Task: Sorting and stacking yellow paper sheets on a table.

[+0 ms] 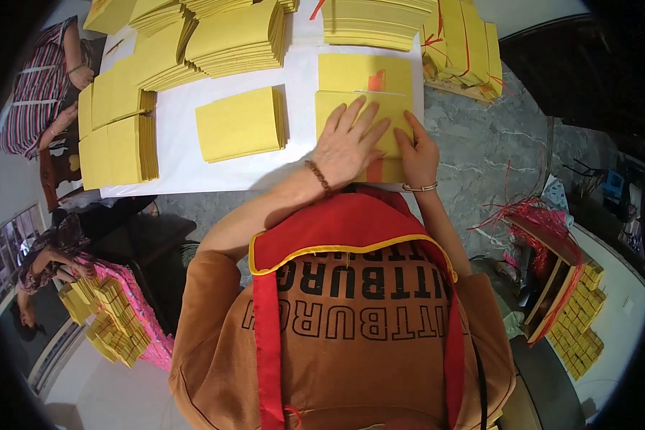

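Yellow paper sheets point(337, 107) with orange-red patches lie at the near right of the white-covered table, in front of me. My left hand point(344, 147) presses on them from above, palm down with fingers spread. At their right edge is my right hand point(419, 154), its thumb and forefinger stretched out and apart; its other fingers are mostly hidden. To the left of my hands lies a small stack of folded yellow paper point(238, 125), touched by neither hand.
Taller yellow paper stacks point(236, 43) fill the far and left table point(179, 136). Tied yellow bundles point(466, 46) stand past its right edge. Red strings point(530, 222) hang over a wooden rack at right. Another person's hand point(81, 77) is at far left; a second person handles yellow bundles point(118, 312) lower left.
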### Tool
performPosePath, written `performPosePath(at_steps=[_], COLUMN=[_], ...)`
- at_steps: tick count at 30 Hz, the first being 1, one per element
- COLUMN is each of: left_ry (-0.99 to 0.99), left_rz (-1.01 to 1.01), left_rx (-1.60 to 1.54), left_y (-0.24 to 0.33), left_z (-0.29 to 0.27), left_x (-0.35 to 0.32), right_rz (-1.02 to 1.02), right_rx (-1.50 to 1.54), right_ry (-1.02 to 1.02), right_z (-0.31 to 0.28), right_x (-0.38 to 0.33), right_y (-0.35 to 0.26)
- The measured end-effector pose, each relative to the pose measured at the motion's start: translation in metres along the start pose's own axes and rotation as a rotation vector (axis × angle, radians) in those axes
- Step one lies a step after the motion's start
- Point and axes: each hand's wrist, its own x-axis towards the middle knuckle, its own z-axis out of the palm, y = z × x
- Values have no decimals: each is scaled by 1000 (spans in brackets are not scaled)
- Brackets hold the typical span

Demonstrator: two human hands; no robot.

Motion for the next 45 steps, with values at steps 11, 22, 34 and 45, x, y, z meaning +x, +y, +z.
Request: performPosePath(at_steps=[11,22,34,45], left_ry=[-159,-142,-135,158], left_rz=[-36,173,90,-99], left_rx=[0,-32,132,424], left_y=[-7,-19,-2,-125], left_z=[19,8,-3,-75], left_x=[-11,-17,-7,-120], right_rz=[-602,-605,-118,-70], right_rx=[-512,-593,387,410], right_ry=[-96,-245,-8,-66], right_z=[-14,-6,-41,-26], right_x=[-40,-50,-24,-22], right_y=[-1,12,8,9])
